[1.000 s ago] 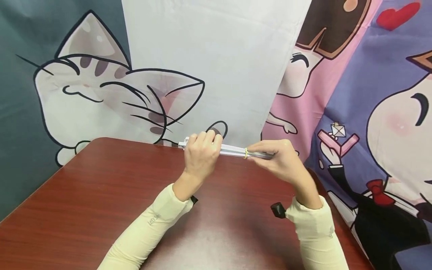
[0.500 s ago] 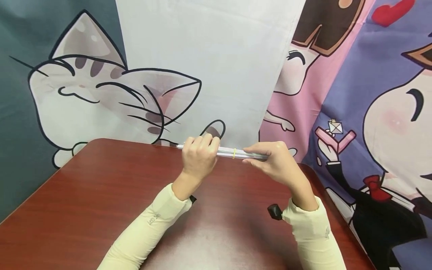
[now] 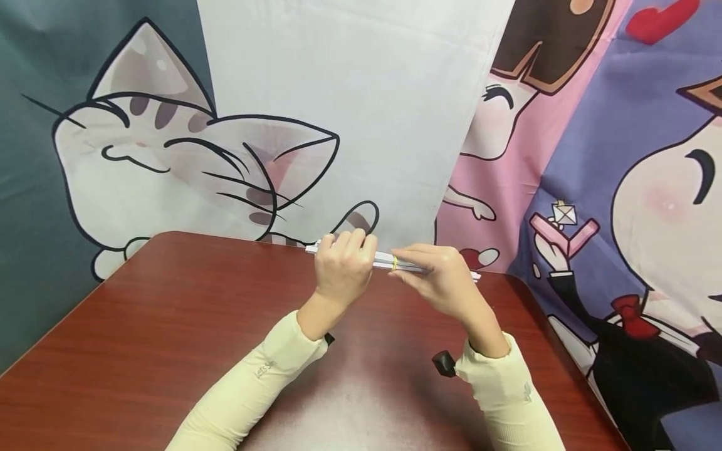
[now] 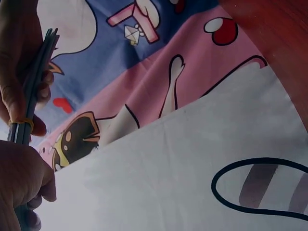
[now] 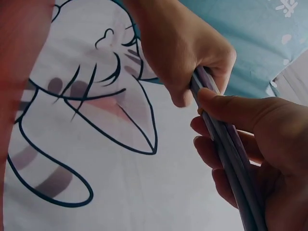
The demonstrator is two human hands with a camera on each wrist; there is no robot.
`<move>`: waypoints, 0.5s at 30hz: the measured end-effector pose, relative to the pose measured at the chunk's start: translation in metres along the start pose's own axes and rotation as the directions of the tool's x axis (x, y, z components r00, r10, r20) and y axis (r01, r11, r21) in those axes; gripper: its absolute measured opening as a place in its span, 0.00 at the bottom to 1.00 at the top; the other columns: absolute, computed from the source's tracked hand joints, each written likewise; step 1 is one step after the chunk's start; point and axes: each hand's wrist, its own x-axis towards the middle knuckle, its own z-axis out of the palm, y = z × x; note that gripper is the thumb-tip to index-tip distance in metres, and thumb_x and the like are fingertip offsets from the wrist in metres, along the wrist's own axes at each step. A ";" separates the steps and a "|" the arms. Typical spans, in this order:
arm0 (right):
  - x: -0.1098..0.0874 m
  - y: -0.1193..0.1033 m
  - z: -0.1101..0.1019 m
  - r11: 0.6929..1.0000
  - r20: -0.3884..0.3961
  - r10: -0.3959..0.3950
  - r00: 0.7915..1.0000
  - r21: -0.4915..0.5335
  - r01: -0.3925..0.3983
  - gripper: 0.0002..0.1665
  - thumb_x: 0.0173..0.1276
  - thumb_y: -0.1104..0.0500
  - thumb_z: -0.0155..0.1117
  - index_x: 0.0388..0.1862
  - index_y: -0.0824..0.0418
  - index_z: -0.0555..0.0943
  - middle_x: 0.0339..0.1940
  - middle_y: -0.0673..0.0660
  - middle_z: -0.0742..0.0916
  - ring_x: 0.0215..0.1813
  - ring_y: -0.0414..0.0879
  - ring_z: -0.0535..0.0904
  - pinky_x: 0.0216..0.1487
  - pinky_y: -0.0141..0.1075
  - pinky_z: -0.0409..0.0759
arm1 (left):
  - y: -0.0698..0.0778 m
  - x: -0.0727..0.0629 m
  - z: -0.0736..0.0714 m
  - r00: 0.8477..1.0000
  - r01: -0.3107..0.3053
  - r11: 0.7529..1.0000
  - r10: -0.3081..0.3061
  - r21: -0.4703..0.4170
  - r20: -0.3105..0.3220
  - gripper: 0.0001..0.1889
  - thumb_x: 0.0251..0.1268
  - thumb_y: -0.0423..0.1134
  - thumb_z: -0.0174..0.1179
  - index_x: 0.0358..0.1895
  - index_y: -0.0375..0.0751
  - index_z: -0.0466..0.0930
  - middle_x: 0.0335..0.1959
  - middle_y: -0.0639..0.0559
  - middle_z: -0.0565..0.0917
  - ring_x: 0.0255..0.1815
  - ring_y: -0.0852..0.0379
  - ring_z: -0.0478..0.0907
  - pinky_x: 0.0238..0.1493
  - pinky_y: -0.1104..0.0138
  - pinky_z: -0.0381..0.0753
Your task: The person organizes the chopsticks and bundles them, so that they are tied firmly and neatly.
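A bundle of slim, pale, pen-like sticks (image 3: 385, 259) is held up in the air near the table's far edge, lying roughly level. Around its middle runs a yellow rubber band (image 3: 395, 262). My left hand (image 3: 345, 266) grips the bundle in a fist left of the band, and the left end pokes out past it. At the band, my right hand (image 3: 440, 279) pinches the sticks between thumb and fingers, with the other end sticking out behind it. The right wrist view shows the right thumb (image 5: 231, 103) lying along the sticks beside the band.
A reddish-brown wooden table (image 3: 186, 326) spreads below both arms. Behind it hangs a printed cloth (image 3: 350, 94) with cartoon figures. A small black device (image 3: 444, 363) sits at the right wrist.
My right hand has moved left along the bundle, and its fingertips are back at the rubber band. The band now lies closer to my left hand, which keeps its grip.
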 end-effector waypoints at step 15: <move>-0.003 0.012 -0.011 0.994 -0.067 -0.024 0.997 -0.110 0.017 0.18 0.44 0.64 0.83 0.37 0.62 0.90 0.31 0.52 0.90 0.28 0.42 0.85 0.29 0.35 0.79 | -0.006 0.003 0.001 1.000 0.003 1.000 -0.002 -0.008 0.008 0.13 0.58 0.25 0.51 0.20 0.45 0.70 0.20 0.54 0.70 0.23 0.53 0.70 0.31 0.62 0.67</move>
